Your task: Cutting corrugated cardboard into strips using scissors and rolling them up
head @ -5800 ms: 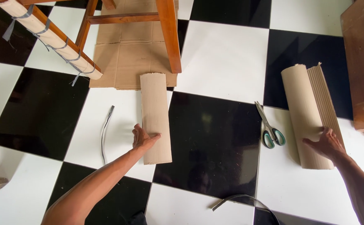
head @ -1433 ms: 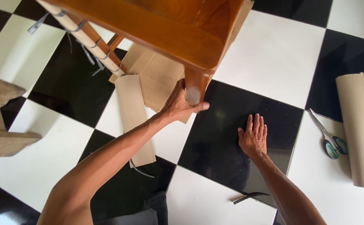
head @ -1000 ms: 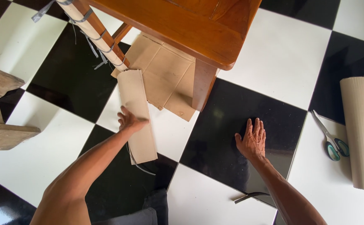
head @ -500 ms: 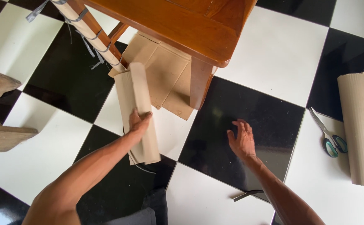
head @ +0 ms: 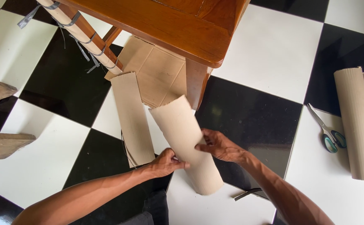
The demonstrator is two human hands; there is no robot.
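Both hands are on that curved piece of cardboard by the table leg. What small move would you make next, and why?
Probably lift the curved cardboard piece toward the table leg. Left hand and right hand grip its two edges, its far end lies just before that leg, and another leg is already wrapped and tied.

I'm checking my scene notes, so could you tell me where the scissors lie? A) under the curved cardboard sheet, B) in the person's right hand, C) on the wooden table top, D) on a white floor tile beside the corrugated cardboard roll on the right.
D: the scissors lie on a white floor tile, just left of the corrugated cardboard roll, clear of both hands.
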